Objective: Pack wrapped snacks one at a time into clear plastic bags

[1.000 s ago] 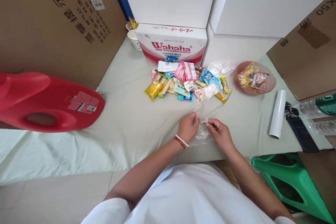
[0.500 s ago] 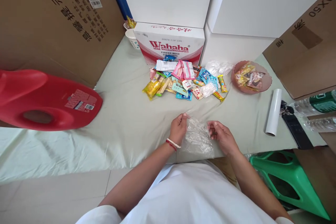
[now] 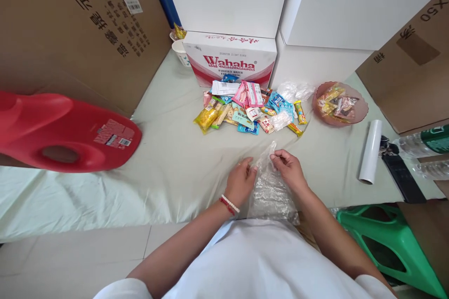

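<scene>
A clear plastic bag (image 3: 273,191) hangs crinkled at the table's front edge, close to my body. My right hand (image 3: 289,168) pinches its upper edge between thumb and fingertips, and a narrow corner of film sticks up above that grip. Along the bag's left side is my left hand (image 3: 241,180), its thumb and fingers slightly apart, with nothing visibly held between them. Beyond both hands lies a pile of small wrapped snacks (image 3: 242,117) in mixed colours.
Behind the snacks stands a Wahaha water carton (image 3: 229,63). A pink bowl (image 3: 363,111) holding wrapped snacks is at the right, near a white roll (image 3: 371,152) and a black phone-like object (image 3: 403,177). A red jug (image 3: 84,149) lies left; a green stool (image 3: 396,238) stands below right.
My right hand has moved up and left and now pinches the bag's top edge. My left hand's pinch has loosened. The bag hangs longer, its upper corner raised.
</scene>
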Demonstrator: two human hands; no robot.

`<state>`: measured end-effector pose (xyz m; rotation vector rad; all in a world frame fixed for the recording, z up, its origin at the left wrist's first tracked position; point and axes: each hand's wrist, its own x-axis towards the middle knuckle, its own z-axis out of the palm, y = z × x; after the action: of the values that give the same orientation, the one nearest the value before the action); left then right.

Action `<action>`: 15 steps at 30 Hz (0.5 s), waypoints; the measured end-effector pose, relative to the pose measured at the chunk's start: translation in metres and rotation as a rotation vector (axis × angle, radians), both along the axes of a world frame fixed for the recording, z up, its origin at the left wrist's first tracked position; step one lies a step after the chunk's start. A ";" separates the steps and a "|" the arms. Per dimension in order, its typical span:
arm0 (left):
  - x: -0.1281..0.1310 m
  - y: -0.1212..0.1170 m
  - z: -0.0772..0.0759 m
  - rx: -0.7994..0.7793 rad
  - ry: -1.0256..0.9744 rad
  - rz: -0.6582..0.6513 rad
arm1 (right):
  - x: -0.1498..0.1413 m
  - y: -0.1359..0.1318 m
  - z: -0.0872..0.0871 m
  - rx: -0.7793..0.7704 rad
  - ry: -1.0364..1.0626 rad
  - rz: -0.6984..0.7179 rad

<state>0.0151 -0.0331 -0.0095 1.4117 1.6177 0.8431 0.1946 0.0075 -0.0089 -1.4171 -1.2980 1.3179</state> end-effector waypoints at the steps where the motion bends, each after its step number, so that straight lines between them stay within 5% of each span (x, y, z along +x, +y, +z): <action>1: -0.002 0.001 0.005 0.085 0.086 0.015 | -0.001 0.000 0.001 0.019 -0.016 0.042; 4: -0.003 0.010 0.016 0.223 0.163 0.028 | -0.004 -0.002 0.002 0.122 -0.103 0.165; 9: -0.002 0.024 0.011 0.008 0.027 -0.080 | -0.001 -0.007 -0.001 0.050 -0.097 0.136; 15: -0.012 0.025 -0.012 0.003 -0.219 0.155 | 0.013 -0.010 -0.004 -0.014 -0.038 -0.033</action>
<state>0.0032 -0.0084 -0.0213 1.1624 1.5700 1.0517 0.2077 -0.0030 -0.0131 -1.4736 -1.2871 1.2862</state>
